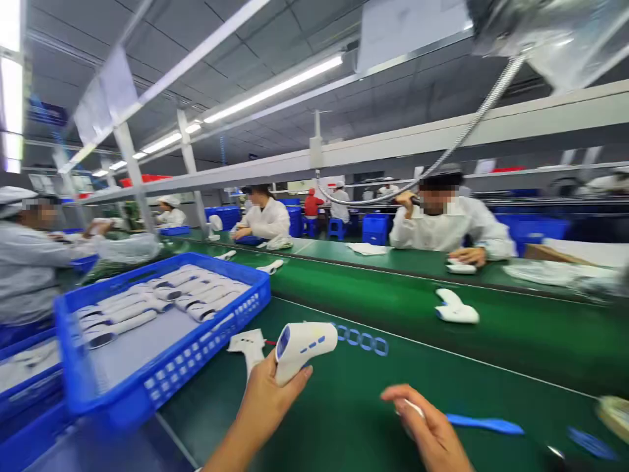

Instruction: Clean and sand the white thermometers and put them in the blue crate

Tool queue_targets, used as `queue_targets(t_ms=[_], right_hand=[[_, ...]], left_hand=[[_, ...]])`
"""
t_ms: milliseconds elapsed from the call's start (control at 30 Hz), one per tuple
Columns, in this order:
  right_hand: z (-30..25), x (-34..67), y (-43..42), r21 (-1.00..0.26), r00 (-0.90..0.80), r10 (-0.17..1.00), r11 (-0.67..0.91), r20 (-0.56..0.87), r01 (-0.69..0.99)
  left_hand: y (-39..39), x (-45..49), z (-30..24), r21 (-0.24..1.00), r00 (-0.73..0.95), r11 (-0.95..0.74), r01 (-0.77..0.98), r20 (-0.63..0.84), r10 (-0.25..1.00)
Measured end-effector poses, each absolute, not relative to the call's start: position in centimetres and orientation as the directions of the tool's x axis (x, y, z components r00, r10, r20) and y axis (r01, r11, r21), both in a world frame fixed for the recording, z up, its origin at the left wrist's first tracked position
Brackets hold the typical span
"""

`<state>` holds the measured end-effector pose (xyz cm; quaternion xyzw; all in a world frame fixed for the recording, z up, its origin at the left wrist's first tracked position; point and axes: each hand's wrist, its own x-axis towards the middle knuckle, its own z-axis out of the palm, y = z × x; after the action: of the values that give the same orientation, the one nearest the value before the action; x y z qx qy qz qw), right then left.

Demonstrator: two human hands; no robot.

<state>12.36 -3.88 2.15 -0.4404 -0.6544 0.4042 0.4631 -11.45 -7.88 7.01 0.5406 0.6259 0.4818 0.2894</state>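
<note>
Our left hand wraps a white pistol-shaped housing, its barrel pointing about three o'clock toward our right hand, whose fingers pinch a small white piece.

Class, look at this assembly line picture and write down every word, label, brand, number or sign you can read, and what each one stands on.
No text can be read clearly.
The blue sign high on the left: too blurred to read.
The white hanging sheets: no readable print.
The blue marks on the white plastic device housing in the left hand: too small to tell if they are text.
</note>
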Motion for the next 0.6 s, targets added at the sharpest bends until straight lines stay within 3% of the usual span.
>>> queue_targets(t_ms=[333,467,600], right_hand=[[6.0,14.6,-5.7,-0.976,0.084,0.973,0.216,0.216,0.014],[6.2,14.6,-5.8,-0.976,0.084,0.974,0.213,0.209,-0.035],[5.9,14.3,-5.9,-0.975,0.051,0.974,0.220,0.219,-0.020]], left_hand=[[-3.1,-2.8,4.8,0.889,0.230,-0.267,0.372,0.190,0.954],[-2.9,-1.7,4.2,0.844,0.247,-0.325,0.427,0.236,0.940],[-3.1,-1.6,3.5,0.879,0.234,-0.273,0.390,0.192,0.953]])
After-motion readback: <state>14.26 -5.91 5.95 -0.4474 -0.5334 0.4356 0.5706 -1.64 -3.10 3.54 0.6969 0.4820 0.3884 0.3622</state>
